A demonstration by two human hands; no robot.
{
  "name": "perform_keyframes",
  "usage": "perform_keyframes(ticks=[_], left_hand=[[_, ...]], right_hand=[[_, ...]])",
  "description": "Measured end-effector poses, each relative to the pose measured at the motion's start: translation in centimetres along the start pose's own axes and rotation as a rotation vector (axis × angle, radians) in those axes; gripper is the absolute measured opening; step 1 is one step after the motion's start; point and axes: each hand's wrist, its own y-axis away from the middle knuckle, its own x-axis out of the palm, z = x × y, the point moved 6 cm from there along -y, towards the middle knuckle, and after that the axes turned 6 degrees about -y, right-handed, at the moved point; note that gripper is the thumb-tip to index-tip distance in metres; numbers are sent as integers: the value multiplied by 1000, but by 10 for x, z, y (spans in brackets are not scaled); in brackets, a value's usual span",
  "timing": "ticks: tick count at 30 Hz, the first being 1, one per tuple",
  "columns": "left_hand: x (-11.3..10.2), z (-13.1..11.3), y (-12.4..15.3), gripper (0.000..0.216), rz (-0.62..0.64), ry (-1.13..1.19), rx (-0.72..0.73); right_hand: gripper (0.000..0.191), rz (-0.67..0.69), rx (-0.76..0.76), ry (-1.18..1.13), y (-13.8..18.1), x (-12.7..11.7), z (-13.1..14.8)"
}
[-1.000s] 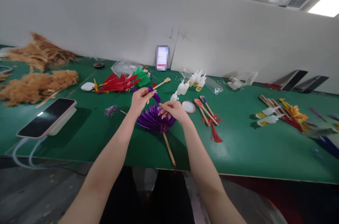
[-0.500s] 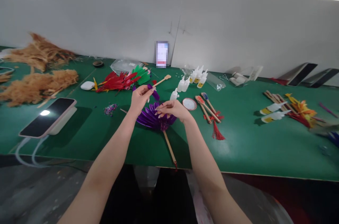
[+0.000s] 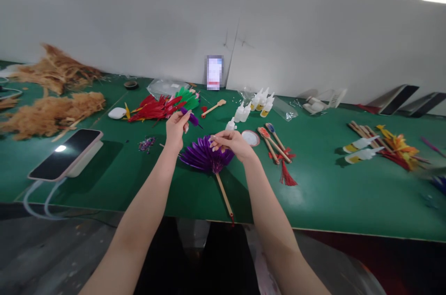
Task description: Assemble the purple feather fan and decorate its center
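Note:
My left hand (image 3: 177,128) pinches a small purple feather (image 3: 192,120), raised above the table just left of the middle. Below and to the right lies a purple feather fan (image 3: 202,155), its wooden handle (image 3: 225,196) pointing toward the front edge and ending in a red cord. My right hand (image 3: 228,142) is over the fan's upper right side, fingertips pressed together; whether a small piece is between them I cannot make out. A white glue bottle (image 3: 231,124) stands just behind that hand, and a small round dish (image 3: 250,138) sits to its right.
Red feathers (image 3: 155,108) and green feathers (image 3: 186,98) lie at the back left. Several glue bottles (image 3: 259,101) stand behind the dish. Painted wooden sticks (image 3: 273,144) with a red tassel lie right. A phone on a stand (image 3: 66,155) is at left, near brown fibre (image 3: 55,114).
My left hand has moved left and slightly down with the purple feather, uncovering a wooden stick behind it. My right hand stays over the fan, nearly unmoved.

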Motion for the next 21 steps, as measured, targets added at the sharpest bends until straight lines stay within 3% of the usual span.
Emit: perform_keyframes(ticks=[9, 16, 21], left_hand=[[4, 0, 2, 24, 54, -160, 17], [34, -2, 21, 24, 357, -452, 86], [44, 0, 29, 24, 443, -667, 121]], right_hand=[[29, -173, -154, -75, 3, -25, 14], [32, -230, -199, -109, 6, -34, 21], [33, -247, -204, -111, 7, -36, 23]])
